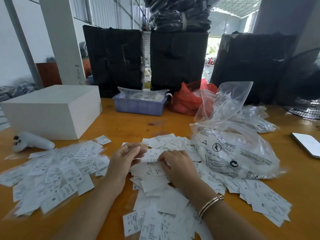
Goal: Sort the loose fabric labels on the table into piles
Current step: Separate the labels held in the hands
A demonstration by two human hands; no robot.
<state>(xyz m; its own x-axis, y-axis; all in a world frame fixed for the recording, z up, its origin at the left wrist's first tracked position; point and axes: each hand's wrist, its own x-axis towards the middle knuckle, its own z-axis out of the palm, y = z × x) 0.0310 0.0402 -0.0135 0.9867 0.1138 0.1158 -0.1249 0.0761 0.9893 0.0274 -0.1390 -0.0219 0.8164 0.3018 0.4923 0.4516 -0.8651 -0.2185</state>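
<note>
White woven-looking fabric made up the single label (151,155) pinched between the two hands at the centre of the frame: the left hand (126,157) curled its fingers around the label's left edge, the right hand (174,164) held its right edge with bent fingertips, knuckles up. A gold bangle (210,204) sat on the right wrist.

The label looked thin, limp and very light, likely to flutter or slide off the heap, so an edge pinch between thumb and forefinger seemed the sensible hold; the slips overlapped and would probably cling together, needing a peel to separate one.

Under and around the hands lay the unsorted heap (161,196), running from centre to the lower right. A second spread of labels (57,172) lay at left, apparently a sorted pile. Print on them was mostly blurred; "XS" showed on one slip (135,187) below the left wrist, and an "L" on another (91,170) at left.

Right of the hands a clear plastic bag (237,151) carried warning text too small to read and round symbols. Further out on the orange bench (131,123) stood a white box (52,110), a lilac tray (139,106), a red bag (186,99) and, at the right edge, a phone (307,144).
</note>
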